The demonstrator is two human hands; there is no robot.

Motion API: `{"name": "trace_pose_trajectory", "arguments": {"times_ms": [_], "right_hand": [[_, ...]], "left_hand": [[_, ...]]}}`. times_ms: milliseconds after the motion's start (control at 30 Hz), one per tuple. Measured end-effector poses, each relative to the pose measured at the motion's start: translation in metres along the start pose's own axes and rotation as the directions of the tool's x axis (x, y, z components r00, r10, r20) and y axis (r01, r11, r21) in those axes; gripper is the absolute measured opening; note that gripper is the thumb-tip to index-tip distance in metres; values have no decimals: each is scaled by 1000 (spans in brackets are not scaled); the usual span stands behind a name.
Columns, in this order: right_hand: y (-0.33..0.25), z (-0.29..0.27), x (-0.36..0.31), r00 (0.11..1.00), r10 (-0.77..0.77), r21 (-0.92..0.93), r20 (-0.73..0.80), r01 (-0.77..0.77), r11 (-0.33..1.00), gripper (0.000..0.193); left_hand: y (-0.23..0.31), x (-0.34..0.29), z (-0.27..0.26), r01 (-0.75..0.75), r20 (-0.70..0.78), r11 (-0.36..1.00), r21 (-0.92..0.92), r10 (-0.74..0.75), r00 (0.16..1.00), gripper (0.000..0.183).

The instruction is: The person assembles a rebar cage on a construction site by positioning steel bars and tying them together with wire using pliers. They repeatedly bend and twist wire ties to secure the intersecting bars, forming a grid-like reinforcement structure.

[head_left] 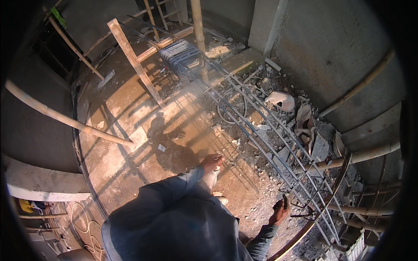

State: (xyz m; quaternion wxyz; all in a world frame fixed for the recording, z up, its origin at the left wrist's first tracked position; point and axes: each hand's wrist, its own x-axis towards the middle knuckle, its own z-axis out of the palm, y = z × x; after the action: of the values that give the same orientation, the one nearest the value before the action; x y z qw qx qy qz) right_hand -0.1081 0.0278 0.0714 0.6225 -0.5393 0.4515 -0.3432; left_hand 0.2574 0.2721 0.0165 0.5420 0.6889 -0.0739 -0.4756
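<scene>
"Where the steel rebar cage [266, 151] slants from twelve to four o'clock, how are the hands?"

"The right hand [281, 212], near five, is partly curled beside the cage's near end; I can't tell what it grips."

"The left hand [212, 162]?"

"Toward six, fingers bent; whether it holds anything, I can't tell. Stacked stirrups [180, 55] sit at eleven, concrete rubble [320, 148] at three."

Grip of right hand [280, 212] unclear
</scene>
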Motion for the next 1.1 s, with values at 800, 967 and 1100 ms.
{"name": "trace_pose_trajectory", "arguments": {"times_ms": [800, 967, 1100], "right_hand": [[-6, -2, 16, 920, 121, -462, -372, -296, 836, 37], [10, -24, 29, 972, 146, -544, -186, -226, 808, 55], [51, -70, 30, 968, -59, -653, -244, -119, 748, 37]], "left_hand": [[231, 210, -295, -341, -570, 736, -585, -75, 818, 17], [225, 224, -303, -344, -534, 716, -607, -47, 844, 20], [207, 229, -310, -351, -575, 851, -391, 72, 815, 29]]}}
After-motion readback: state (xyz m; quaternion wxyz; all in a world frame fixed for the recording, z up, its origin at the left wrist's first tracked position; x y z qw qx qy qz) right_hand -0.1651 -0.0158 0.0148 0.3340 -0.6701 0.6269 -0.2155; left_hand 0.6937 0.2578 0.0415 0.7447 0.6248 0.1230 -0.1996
